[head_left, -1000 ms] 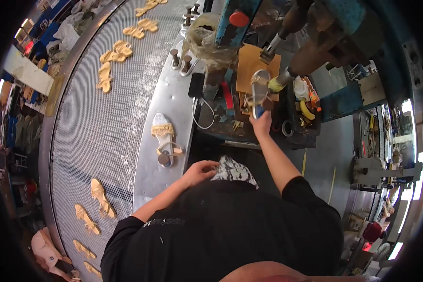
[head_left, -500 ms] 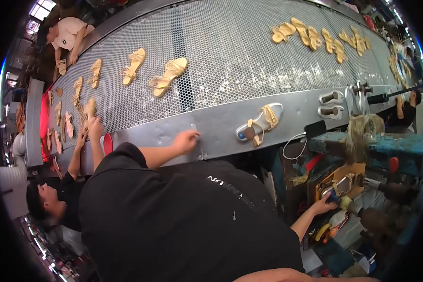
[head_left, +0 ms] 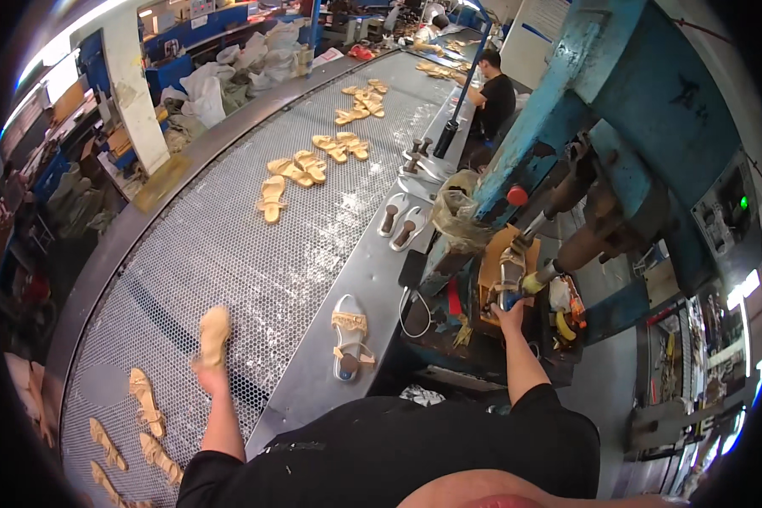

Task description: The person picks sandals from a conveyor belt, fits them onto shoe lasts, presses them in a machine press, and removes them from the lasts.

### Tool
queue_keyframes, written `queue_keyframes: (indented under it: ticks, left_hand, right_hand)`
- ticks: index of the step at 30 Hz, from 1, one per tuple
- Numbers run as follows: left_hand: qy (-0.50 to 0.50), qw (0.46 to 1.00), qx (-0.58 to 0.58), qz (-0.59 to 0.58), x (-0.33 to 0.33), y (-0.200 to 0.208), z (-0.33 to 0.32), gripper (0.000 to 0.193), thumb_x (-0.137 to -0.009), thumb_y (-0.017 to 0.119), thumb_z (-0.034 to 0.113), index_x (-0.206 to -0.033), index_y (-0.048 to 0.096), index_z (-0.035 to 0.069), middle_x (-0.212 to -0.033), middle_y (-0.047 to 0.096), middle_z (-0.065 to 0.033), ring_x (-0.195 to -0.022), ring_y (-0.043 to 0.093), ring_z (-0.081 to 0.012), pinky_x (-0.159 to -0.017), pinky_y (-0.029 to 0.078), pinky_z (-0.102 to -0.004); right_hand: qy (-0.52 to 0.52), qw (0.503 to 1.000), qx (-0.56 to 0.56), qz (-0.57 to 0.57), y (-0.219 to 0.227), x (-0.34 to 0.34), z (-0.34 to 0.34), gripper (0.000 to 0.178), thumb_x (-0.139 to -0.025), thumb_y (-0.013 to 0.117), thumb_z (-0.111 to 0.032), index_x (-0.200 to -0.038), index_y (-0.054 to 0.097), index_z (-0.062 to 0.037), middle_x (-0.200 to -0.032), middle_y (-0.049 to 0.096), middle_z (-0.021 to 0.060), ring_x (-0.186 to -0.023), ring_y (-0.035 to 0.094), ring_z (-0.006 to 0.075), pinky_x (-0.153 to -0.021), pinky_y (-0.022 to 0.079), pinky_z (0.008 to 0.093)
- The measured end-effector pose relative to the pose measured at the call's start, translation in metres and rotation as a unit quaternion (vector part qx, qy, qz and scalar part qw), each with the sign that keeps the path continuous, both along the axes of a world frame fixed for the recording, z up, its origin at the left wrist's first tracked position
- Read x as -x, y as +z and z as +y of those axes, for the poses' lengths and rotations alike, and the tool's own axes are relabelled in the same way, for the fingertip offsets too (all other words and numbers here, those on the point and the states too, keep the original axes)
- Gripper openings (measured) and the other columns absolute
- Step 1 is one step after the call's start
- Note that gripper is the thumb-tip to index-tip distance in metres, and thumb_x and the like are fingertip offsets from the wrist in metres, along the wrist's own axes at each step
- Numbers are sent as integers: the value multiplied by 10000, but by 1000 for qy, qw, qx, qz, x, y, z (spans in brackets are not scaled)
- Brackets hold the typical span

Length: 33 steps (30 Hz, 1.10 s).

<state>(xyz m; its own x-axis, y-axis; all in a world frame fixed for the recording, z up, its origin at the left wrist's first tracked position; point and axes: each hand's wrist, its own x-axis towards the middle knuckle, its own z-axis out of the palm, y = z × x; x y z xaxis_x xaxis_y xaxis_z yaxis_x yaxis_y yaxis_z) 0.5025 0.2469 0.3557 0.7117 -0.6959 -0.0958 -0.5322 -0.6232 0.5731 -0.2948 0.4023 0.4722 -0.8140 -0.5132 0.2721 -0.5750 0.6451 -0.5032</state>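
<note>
— Left hand (head_left: 212, 372) out over the mesh conveyor (head_left: 229, 245), fingers closed round a tan sandal (head_left: 214, 334), lifted clear of the belt. Could slip loose, held out at full reach.

— Further right, a white sandal (head_left: 350, 339) lying on the steel ledge (head_left: 313, 381). Right hand (head_left: 511, 315) clamped on a sandal on a last (head_left: 511, 273), pressed to the blue machine (head_left: 618, 152). Fingers near the tool tip; risk of a pinch.

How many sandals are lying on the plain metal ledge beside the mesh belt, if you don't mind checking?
1: a white-soled sandal with tan straps lies on the metal ledge, near the person. Farther along stand only sandal-shaped fixtures; the ledge's far end is too small to tell.
</note>
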Motion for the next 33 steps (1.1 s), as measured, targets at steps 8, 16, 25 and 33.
queue_keyframes:
  ticks: [8, 16, 25, 33]
  left_hand:
    - [-259, 638, 177, 703, 283, 267, -119, 237, -894, 620, 138, -1095, 585, 16, -912, 624, -40, -793, 600, -150, -696, 487, -286]
    - [-676, 667, 283, 137, 282, 238, 22, 229, -743, 680, 49, -964, 647, 101, -819, 610, -66, -740, 636, -250, -637, 517, -349]
    - [-123, 372, 78, 917, 211, 168, 97, 638, -825, 624, 38, -1390, 360, 169, -1201, 565, -140, -1048, 594, -266, -958, 478, -359]
    - [-249, 349, -165, 888, 288, 138, 35, 421, -855, 543, 80, -1252, 468, -37, -1182, 600, -171, -978, 641, -284, -813, 537, -355]
  right_hand:
    - [3, 995, 23, -95, -4, 3, -11, 930, -615, 845, -267, -1339, 348, 42, -1199, 543, 255, -1133, 530, 378, -982, 396, 397]
    - [-111, 993, -6, -35, 8, -82, -15, 802, -533, 845, -279, -1194, 476, -15, -1115, 612, 236, -1069, 575, 400, -903, 467, 434]
    - [165, 945, 183, -216, 104, -239, 46, 589, -639, 826, -169, -1128, 530, -30, -1078, 607, 97, -965, 600, 213, -865, 465, 343]
    - [413, 846, 129, -311, 122, -343, -22, 532, -687, 746, -56, -1161, 504, -52, -1244, 562, 85, -1113, 530, 182, -974, 413, 321]
